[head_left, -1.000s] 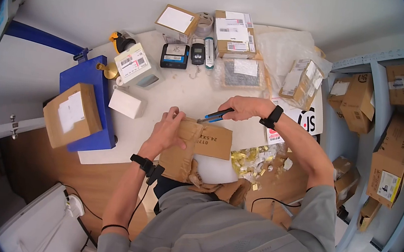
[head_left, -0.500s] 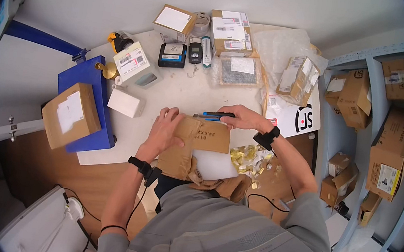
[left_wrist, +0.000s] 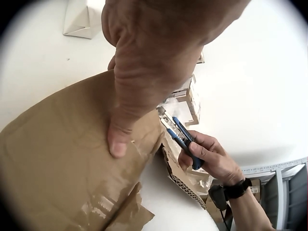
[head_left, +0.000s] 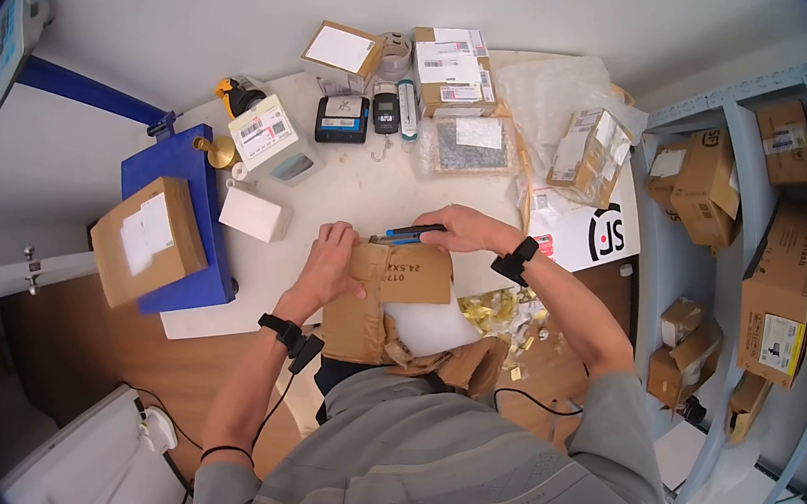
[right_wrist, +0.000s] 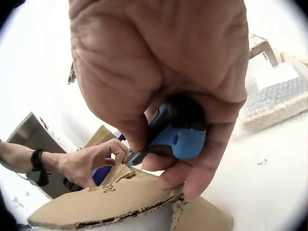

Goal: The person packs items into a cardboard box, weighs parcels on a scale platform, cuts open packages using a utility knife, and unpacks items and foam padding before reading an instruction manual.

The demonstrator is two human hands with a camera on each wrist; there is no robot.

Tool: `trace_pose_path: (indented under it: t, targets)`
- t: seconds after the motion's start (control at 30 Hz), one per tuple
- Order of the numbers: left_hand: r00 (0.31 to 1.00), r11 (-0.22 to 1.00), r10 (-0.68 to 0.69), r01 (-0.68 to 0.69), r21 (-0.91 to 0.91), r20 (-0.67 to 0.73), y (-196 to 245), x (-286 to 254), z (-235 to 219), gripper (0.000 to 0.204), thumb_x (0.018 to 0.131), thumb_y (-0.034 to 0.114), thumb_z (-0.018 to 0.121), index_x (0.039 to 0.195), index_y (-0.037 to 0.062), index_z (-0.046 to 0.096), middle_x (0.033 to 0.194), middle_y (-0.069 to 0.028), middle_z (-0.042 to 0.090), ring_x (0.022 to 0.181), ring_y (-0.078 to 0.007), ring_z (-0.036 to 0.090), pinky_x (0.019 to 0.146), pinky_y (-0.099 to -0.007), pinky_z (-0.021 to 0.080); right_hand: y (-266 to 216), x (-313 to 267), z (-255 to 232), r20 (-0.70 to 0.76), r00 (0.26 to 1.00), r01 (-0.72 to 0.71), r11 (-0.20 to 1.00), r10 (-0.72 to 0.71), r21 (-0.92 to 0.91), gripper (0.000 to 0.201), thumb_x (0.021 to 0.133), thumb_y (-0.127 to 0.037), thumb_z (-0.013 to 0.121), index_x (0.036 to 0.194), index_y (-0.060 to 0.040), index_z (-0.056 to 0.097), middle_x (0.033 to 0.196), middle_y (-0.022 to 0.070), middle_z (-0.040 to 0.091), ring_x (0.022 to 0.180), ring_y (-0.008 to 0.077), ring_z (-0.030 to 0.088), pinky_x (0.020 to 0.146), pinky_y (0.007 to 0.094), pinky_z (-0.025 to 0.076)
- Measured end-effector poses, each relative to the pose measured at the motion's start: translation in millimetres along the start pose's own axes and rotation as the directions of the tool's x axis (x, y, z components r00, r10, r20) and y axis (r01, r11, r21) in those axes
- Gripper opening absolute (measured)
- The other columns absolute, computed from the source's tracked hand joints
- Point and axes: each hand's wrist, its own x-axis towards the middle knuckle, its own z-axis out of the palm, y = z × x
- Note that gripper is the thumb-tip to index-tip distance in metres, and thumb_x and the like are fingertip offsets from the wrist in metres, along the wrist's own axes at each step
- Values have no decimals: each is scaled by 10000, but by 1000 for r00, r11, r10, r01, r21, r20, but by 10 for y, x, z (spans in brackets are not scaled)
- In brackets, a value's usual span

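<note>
A torn, brown-taped cardboard box (head_left: 351, 326) sits at the table's front edge, against the person's body. One flap (head_left: 421, 276) with printed numbers lies over white material (head_left: 430, 326) in its opening. The left hand (head_left: 323, 267) grips the box's far left corner, thumb (left_wrist: 119, 144) pressed on the taped face and fingers over the far edge. In the right hand (head_left: 472, 230) is a blue and black utility knife (head_left: 406, 235), its blade end pointing left at the far edge, close to the left fingers. The right wrist view shows the knife's handle (right_wrist: 187, 143) between thumb and fingers.
Gold and white scraps (head_left: 501, 316) lie right of the box. Behind stand labelled parcels (head_left: 454, 72), a bubble-wrapped packet (head_left: 467, 144), a small black device (head_left: 342, 119) and a white box (head_left: 255, 212). A parcel rests on a blue platform (head_left: 196, 176) at left; shelves (head_left: 743, 193) stand right.
The right hand has moved left with the utility knife, its tip travelling along the box's far edge toward the left hand. The left hand keeps its hold on the box.
</note>
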Motion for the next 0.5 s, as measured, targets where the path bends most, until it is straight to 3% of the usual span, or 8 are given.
trace_pose_path:
  t: [0.07,0.1,0.13,0.27,0.4,0.43,0.47,0.5]
  targets:
    - [997,998,60,-59,26,-39,-51,-79,74,935,435,141,981,1244,11,531,1335,-144,515,1301,-395,437,1077,-495,457,8,-22,-44,10,1000,-4,1000,4,-13,301,1005,-270,610,1259,-131,691,876,150,744,811,296,719,777,421,549]
    - [991,992,115,-111,51,-75,-49,-124,96,925,458,134,975,1256,2,526,1343,-147,512,1310,-400,431,1089,-495,452,28,-63,-94,-10,1000,10,990,-11,-141,293,1003,-271,618,1254,-140,694,912,148,748,844,322,717,792,438,545]
    - [991,993,110,-106,50,-71,-56,-155,104,925,458,134,975,1256,2,526,1343,-147,512,1310,-400,431,1089,-495,452,44,-115,-117,-32,999,19,965,-28,-262,286,1000,-273,627,1248,-149,696,948,145,752,878,348,714,808,455,542]
    - [995,997,77,-78,-16,-67,32,-126,31,917,482,131,966,1291,27,549,1338,-166,509,1298,-406,432,1111,-483,442,-147,-406,-332,9,998,-62,943,68,-327,271,988,-264,651,1236,-165,699,985,137,748,921,388,692,828,477,534]
    - [996,997,69,-70,-19,-55,10,-128,27,944,480,117,961,1347,90,589,1306,-152,519,1267,-389,450,1092,-495,453,-105,-421,-301,-42,999,-16,943,2,-334,264,999,-237,635,1226,-112,688,934,140,745,851,338,716,782,441,548]
    - [996,997,68,-69,-20,-56,2,-137,30,944,480,117,961,1347,90,589,1306,-152,519,1267,-389,450,1092,-495,453,-89,-382,-221,-138,988,-70,997,65,-37,258,1004,-222,626,1214,-82,677,895,132,740,806,301,720,754,417,552]
    - [994,997,76,-77,-11,-77,0,-150,48,935,481,133,960,1340,87,597,1292,-148,526,1255,-380,456,1089,-492,448,-66,-349,-130,-207,966,-95,959,154,267,254,1008,-207,616,1203,-53,667,856,124,736,760,264,724,725,392,556]
    - [992,997,83,-84,-2,-99,16,-161,58,926,482,149,960,1334,84,604,1278,-144,533,1243,-370,463,1087,-488,442,-85,-303,-36,-203,967,-97,959,154,266,254,1008,-207,616,1203,-53,667,856,124,736,760,264,724,725,392,556]
